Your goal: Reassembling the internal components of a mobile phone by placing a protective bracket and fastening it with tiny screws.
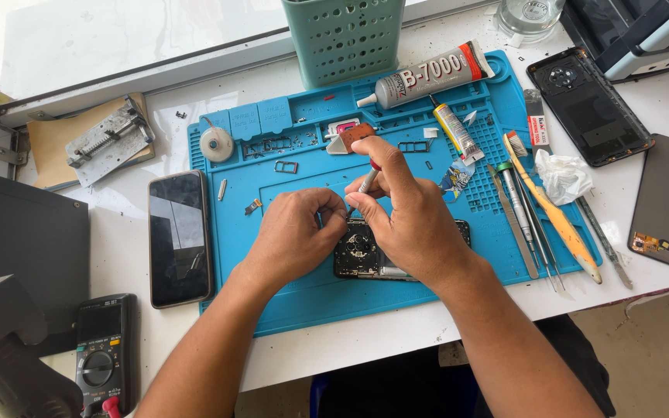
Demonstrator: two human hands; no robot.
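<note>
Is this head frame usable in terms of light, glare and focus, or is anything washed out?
Head view: bright daylight, the window sill top left nearly washed out; reflections glare on the dark phone screen; left hand, right hand and the opened phone are sharp, casting short soft shadows on the blue mat; slight wide-angle bending at the edges.

Phone repair bench, blue work mat, multimeter

Matt blue mat (rubbery, perhaps); glossy glass phone
</note>
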